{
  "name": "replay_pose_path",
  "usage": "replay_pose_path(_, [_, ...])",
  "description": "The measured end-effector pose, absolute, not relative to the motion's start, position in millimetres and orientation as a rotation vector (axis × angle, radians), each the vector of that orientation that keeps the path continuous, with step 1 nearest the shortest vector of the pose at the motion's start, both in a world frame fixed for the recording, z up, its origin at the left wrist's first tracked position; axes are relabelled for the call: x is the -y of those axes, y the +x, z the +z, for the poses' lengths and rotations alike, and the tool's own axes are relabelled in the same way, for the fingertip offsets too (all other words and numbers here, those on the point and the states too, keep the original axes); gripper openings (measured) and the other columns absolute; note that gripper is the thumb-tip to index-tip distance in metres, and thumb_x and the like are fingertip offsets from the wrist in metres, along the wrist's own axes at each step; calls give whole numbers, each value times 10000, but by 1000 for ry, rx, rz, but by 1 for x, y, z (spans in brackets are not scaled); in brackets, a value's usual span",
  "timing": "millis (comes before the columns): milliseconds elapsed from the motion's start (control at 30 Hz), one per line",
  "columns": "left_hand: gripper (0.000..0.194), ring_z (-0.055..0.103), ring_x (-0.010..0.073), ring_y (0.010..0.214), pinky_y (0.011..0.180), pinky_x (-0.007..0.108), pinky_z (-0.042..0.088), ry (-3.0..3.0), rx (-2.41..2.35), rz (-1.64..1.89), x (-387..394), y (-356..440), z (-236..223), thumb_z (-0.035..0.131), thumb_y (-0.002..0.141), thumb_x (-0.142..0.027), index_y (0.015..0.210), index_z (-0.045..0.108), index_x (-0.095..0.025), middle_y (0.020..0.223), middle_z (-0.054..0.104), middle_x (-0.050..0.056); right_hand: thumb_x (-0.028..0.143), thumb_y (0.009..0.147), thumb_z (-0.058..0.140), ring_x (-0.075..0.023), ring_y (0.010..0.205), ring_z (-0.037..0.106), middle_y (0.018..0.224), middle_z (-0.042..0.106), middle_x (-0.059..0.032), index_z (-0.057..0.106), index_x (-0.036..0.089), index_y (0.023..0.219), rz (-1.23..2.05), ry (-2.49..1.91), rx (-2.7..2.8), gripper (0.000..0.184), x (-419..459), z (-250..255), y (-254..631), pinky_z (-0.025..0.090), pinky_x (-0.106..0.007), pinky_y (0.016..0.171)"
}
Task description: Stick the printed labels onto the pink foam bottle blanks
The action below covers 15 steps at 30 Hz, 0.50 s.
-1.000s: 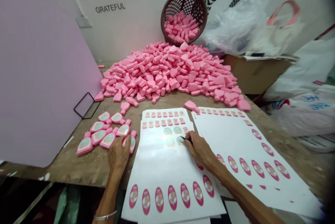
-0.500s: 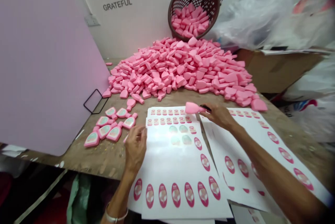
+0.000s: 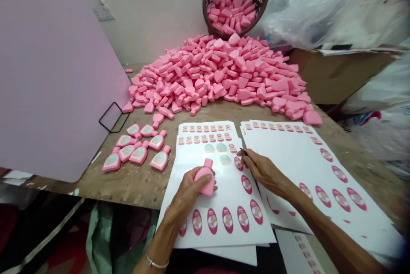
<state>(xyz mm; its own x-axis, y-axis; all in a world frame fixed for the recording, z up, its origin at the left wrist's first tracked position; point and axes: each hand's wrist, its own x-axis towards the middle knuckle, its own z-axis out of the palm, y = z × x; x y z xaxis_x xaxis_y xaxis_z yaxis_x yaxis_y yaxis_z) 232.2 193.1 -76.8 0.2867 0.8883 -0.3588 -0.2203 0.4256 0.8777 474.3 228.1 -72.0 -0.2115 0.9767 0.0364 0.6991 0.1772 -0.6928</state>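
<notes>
My left hand (image 3: 188, 190) is closed around a small plain pink bottle (image 3: 205, 182), its cap pointing away from me above the label sheet. Under it, the white label sheet (image 3: 205, 205) bears pink oval labels, small rectangular ones and pale green labels (image 3: 221, 148), three of them visible. Fingers of my right hand (image 3: 258, 167) pinch a thin dark pointed tool (image 3: 244, 151) at the sheet's right edge. Its exact kind is unclear. Left of the sheet lie several pink bottles with pale green labels on them, the nearest labelled bottle (image 3: 160, 158) beside the sheet.
A big heap of plain pink bottles (image 3: 218, 73) covers the back of the table, below a tipped brown basket (image 3: 205, 4) holding more. A second label sheet (image 3: 282, 150) lies at right. A pink panel (image 3: 54, 69) stands left with a black wire frame (image 3: 105, 120). A cardboard box (image 3: 326, 75) is at right.
The plain bottle passed from my right hand to my left. My left hand left a labelled bottle on the table and came over the sheet. My right hand moved down and nearer.
</notes>
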Motion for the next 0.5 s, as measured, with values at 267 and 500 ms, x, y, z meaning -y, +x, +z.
replay_pose_path(267, [312,648,148,683,633,240,502,975,-1146,836,-193,225,-71,656,750,-373,936,608,-126,912,648,81,313,931,346,-200,864,615,977,645,-64,556,227,1069,393,-1659,2143,266,-223,-79,470,465,-320,721])
replay_pose_path(500, [325,629,137,654,643,253,516,923,-1096,982,-210,253,-79,669,741,-428,867,601,-136,742,614,22,311,941,352,-207,855,616,980,663,-69,571,226,1074,246,-1601,2134,271,-232,-99,456,431,-315,687])
